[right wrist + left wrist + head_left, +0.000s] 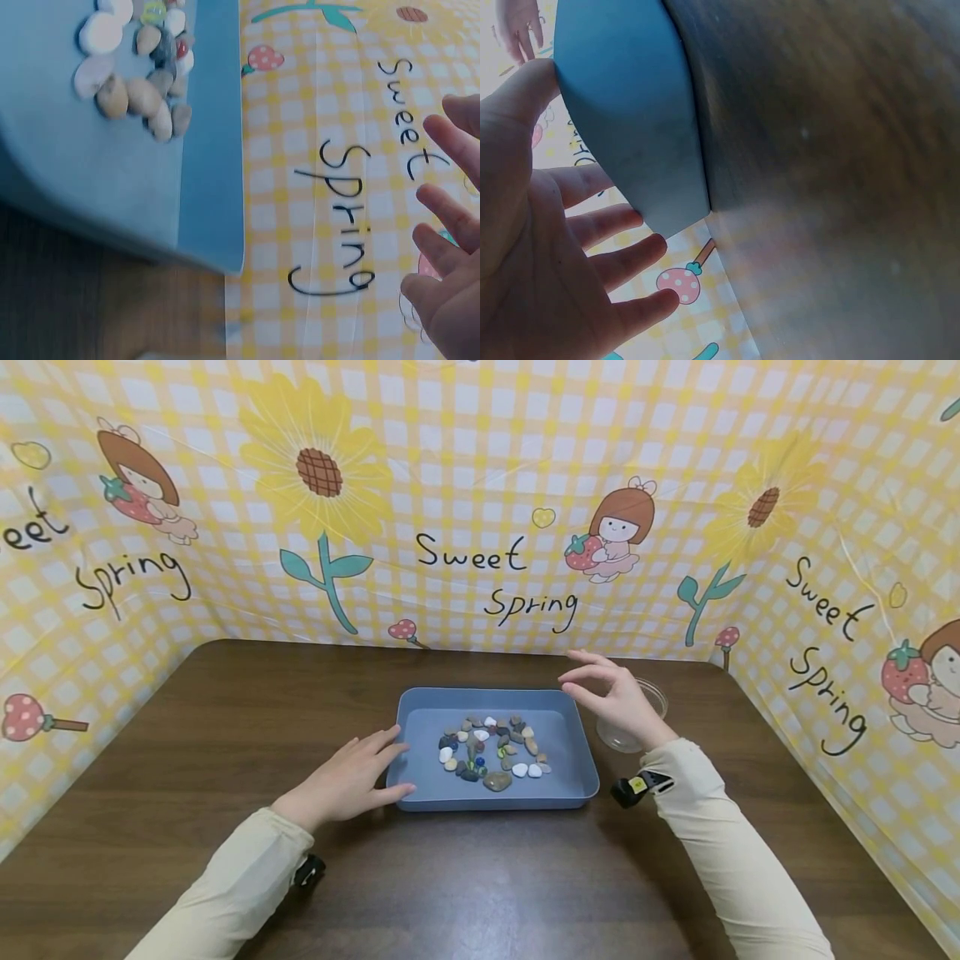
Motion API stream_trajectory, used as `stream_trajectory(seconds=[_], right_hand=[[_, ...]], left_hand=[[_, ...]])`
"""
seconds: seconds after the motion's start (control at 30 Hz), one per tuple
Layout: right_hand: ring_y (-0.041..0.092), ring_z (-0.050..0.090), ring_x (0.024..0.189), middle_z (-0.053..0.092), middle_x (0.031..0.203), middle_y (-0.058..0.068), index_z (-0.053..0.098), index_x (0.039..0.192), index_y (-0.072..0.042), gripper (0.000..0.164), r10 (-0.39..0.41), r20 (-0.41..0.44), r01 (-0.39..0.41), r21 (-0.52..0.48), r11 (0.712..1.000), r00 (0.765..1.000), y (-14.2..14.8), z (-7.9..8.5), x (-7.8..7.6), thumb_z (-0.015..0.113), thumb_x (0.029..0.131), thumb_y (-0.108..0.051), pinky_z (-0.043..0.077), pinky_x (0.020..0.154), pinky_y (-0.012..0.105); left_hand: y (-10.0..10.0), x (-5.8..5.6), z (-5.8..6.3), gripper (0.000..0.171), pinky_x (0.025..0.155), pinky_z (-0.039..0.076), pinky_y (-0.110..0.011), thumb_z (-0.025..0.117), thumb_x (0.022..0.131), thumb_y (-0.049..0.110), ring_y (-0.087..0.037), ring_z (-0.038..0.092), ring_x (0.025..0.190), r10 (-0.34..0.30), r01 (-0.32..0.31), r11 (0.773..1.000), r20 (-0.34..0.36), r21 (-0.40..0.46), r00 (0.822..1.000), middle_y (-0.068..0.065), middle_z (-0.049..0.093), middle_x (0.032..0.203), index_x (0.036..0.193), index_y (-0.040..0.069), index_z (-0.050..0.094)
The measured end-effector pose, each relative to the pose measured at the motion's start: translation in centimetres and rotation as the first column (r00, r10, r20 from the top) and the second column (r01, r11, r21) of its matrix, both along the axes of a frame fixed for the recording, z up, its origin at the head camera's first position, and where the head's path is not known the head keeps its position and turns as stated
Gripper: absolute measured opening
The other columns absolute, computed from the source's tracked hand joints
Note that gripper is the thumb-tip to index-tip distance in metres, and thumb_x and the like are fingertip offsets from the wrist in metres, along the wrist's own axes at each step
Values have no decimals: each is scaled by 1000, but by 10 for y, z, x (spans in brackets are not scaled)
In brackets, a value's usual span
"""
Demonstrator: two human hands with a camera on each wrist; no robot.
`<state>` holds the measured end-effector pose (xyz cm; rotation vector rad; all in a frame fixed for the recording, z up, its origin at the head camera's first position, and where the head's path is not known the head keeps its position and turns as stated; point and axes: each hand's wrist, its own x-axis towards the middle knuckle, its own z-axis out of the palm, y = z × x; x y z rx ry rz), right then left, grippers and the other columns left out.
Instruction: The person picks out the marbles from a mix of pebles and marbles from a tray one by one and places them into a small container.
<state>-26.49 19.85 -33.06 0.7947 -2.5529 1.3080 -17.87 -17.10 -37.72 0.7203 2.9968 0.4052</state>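
Tray (570, 747) looks matt plastic, stones (497, 782) smooth, table (495, 885) wooden.

In view were one left hand (348, 781) and one right hand (621, 700), two in all, along with two sleeves (232, 868) and two black wrist straps (636, 787). There was one table (487, 877), one blue tray (570, 752) on it and, on the right, one clear container (619, 741). The tray held more than two dozen pebbles (531, 746), too crowded to count exactly; one large pebble (497, 781) lay at the near side. The cloth (465, 460) in the head view showed two sunflower heads (319, 472), three girls (619, 522) with one strawberry (581, 553) apiece, three yellow hearts (543, 517) and three spotted pink shapes (402, 628) on sticks.
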Motion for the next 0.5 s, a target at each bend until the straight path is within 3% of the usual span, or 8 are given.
stream_trajectory(seconds=[0.27, 0.5], right_hand=[[26, 34, 138, 46, 143, 9, 69, 106, -7, 22, 143, 160, -144, -5, 990, 977, -20, 2, 0, 64, 88, -19, 28, 110, 56], [24, 30, 141, 42, 146, 7, 70, 106, -13, 21, 200, 224, -216, 50, 975, 954, -31, -2, -8, 65, 88, -21, 27, 110, 58]], left_hand=[[0, 1, 1, 64, 108, 28, -61, 57, 88, 47, -38, 36, 135, 1, -1, 1000, 6, 2, 1000, -21, 35, 148, 133, 2, 49], [0, 0, 0, 65, 108, 27, -60, 57, 88, 48, -38, 36, 135, 2, -2, 1000, 5, -2, 1000, -21, 35, 148, 133, 2, 49]])
